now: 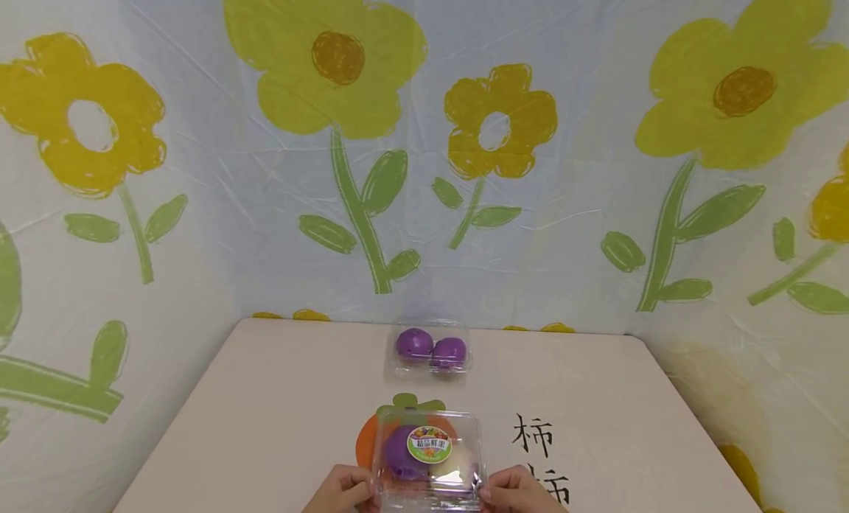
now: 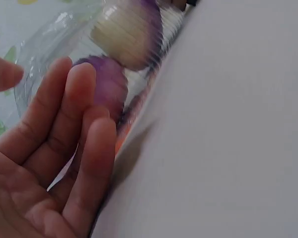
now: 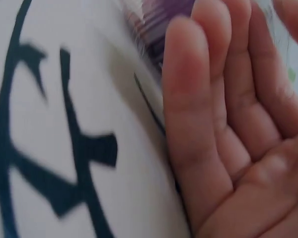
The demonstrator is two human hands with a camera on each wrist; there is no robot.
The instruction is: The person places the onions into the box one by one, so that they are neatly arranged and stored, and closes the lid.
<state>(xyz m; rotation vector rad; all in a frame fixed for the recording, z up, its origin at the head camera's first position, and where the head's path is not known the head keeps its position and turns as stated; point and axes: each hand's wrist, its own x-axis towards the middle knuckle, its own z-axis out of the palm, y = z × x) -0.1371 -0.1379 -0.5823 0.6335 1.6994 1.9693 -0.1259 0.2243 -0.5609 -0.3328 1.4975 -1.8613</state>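
Note:
A clear plastic clamshell box (image 1: 464,419) sits at the table's near edge, over the printed orange fruit. Inside lie a purple round fruit-like piece (image 1: 401,454) and a pale one with some purple (image 2: 124,37); their exact kind cannot be told. A round fruit label (image 1: 430,444) is stuck on the lid. At the box's near left corner my left hand (image 1: 346,489) pinches the edge between thumb and fingers. My right hand (image 1: 519,491) grips the near right corner likewise. In the right wrist view, the fingers (image 3: 186,64) hide most of the box.
Farther back on the table stands a second clear box (image 1: 393,362) with two purple round pieces (image 1: 415,345). Black printed characters (image 1: 533,435) mark the tabletop (image 1: 278,410) to the right. Flower-printed cloth (image 1: 584,203) walls the table's back and sides.

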